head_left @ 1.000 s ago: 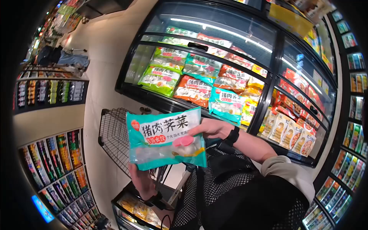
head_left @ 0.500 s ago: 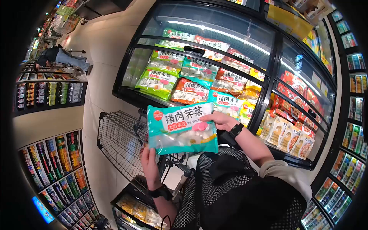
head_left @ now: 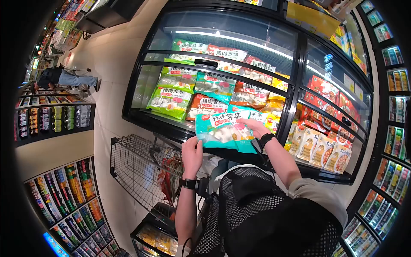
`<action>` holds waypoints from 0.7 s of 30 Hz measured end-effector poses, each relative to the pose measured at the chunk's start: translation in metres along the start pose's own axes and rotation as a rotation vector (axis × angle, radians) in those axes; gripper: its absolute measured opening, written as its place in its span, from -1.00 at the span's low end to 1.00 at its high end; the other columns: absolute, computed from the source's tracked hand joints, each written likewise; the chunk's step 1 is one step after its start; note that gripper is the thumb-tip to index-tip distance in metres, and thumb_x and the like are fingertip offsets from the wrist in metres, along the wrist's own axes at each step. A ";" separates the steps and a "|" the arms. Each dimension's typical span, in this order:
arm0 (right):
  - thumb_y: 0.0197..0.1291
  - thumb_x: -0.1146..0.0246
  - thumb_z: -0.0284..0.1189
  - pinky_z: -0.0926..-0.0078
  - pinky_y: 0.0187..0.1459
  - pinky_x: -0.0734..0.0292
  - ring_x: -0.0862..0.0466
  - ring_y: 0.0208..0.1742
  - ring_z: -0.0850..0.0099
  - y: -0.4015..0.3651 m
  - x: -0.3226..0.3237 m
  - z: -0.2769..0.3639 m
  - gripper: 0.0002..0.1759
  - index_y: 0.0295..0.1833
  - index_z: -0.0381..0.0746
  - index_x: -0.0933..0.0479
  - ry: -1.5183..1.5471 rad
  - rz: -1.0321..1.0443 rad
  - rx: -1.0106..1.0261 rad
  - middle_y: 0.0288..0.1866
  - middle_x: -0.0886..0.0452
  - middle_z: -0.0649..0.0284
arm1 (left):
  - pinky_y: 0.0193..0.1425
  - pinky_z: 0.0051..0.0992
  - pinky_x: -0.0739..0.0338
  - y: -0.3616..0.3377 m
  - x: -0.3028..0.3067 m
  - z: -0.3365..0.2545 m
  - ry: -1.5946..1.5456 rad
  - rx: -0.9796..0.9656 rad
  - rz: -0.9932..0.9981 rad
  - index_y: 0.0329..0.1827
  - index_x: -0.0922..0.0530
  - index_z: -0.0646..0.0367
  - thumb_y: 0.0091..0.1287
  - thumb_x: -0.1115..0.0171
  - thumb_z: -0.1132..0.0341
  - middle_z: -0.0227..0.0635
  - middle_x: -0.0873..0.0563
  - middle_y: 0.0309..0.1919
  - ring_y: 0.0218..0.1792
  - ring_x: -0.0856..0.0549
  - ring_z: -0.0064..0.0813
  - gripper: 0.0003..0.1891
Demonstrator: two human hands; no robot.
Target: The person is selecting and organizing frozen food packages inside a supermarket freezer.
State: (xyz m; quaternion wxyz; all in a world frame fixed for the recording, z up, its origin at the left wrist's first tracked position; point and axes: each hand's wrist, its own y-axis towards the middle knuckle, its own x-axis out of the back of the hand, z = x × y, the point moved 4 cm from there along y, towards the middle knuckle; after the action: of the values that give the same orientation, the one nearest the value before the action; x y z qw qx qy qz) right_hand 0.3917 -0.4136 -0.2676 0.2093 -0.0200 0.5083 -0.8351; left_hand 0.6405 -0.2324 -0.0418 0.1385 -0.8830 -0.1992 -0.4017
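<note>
You have both hands at one teal pork-and-shepherd's-purse dumpling bag, before the front edge of the chest freezer. Your right hand grips its right side, thumb on the printed face; your left hand meets its lower left corner with the fingertips — whether it pinches, you cannot tell from here. Your hands are apart, the bag between them, and each wrist wears a black strap: two in all.

Behind the glass, count two green pork-and-scallion dumpling bags at the left, and two more teal bags, one partly hidden by yours. At least three pale pouches stand in the right-hand section. One wire shopping cart sits beside you — one other person is farther off.
</note>
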 end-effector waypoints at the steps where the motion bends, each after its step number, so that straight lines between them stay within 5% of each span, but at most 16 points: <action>1: 0.39 -0.48 -0.23 0.44 0.17 -0.70 -0.75 0.21 0.41 0.005 0.004 0.003 -0.52 0.28 -0.30 -0.69 -0.013 0.031 0.021 0.18 -0.77 0.17 | 0.29 -0.10 -0.57 0.009 -0.008 -0.004 0.043 -0.032 0.015 0.09 -0.76 0.26 0.51 -0.32 0.26 0.00 -0.82 0.07 0.09 -0.74 0.08 -0.73; 3: 0.38 -0.46 -0.21 0.48 0.18 -0.63 -0.73 0.19 0.44 -0.021 0.000 0.033 -0.56 0.21 -0.28 -0.74 0.063 0.179 0.058 0.09 -0.80 0.24 | 0.28 -0.06 -0.53 0.027 -0.031 0.000 0.126 -0.066 0.025 -0.02 -0.75 0.24 0.50 -0.32 0.25 -0.05 -0.83 -0.06 0.06 -0.75 0.05 -0.77; 5: 0.30 -0.50 -0.23 0.40 0.26 -0.55 -0.69 0.21 0.47 0.003 0.012 0.039 -0.57 0.17 -0.26 -0.75 0.017 0.100 0.100 0.11 -0.79 0.31 | 0.29 -0.04 -0.50 0.049 -0.053 0.004 0.220 -0.018 0.125 -0.13 -0.73 0.20 0.50 -0.30 0.21 -0.10 -0.82 -0.10 0.08 -0.75 0.00 -0.78; 9: 0.22 -0.52 -0.24 0.31 0.29 -0.50 -0.66 0.23 0.42 -0.003 0.026 0.057 -0.46 0.23 -0.30 -0.68 -0.034 -0.182 0.231 0.13 -0.78 0.25 | 0.40 0.08 -0.44 0.068 -0.090 0.013 0.422 0.026 0.233 -0.15 -0.74 0.13 0.51 -0.31 0.14 -0.15 -0.83 -0.12 0.08 -0.76 -0.01 -0.76; 15: 0.11 -0.58 -0.26 0.33 0.16 -0.66 -0.83 0.10 0.33 0.063 0.069 -0.027 -0.46 0.12 -0.41 -0.74 -0.115 -0.468 0.295 0.09 -0.85 0.06 | 0.61 0.24 -0.27 0.056 -0.128 0.004 0.532 0.045 0.443 -0.01 -0.79 0.13 0.51 -0.32 0.11 -0.16 -0.85 0.02 0.23 -0.73 -0.06 -0.72; 19: 0.11 -0.56 -0.13 0.18 0.20 -0.68 -0.84 0.11 0.04 0.033 0.070 -0.034 -0.44 0.03 -0.40 -0.77 -0.288 -0.814 0.225 0.02 -0.86 -0.06 | 0.62 0.28 -0.25 0.053 -0.150 -0.004 0.490 -0.021 0.449 -0.04 -0.81 0.12 0.50 -0.32 0.12 -0.14 -0.86 0.01 0.23 -0.73 -0.07 -0.73; 21: 0.08 -0.56 -0.08 0.12 0.36 -0.60 -0.73 0.30 -0.04 0.004 0.066 -0.025 -0.16 0.39 -0.34 -0.57 -0.251 -0.837 0.180 0.29 -0.73 -0.15 | 0.61 0.32 -0.23 0.053 -0.165 -0.003 0.526 -0.009 0.489 -0.02 -0.81 0.13 0.50 -0.31 0.12 -0.14 -0.86 0.01 0.25 -0.72 -0.06 -0.72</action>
State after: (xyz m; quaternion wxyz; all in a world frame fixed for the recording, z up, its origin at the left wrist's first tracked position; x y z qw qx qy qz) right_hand 0.3264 -0.4190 -0.2945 -0.0856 -0.3068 0.3523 -0.8800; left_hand 0.5648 -0.3194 -0.1704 0.2730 -0.7715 0.0623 -0.5713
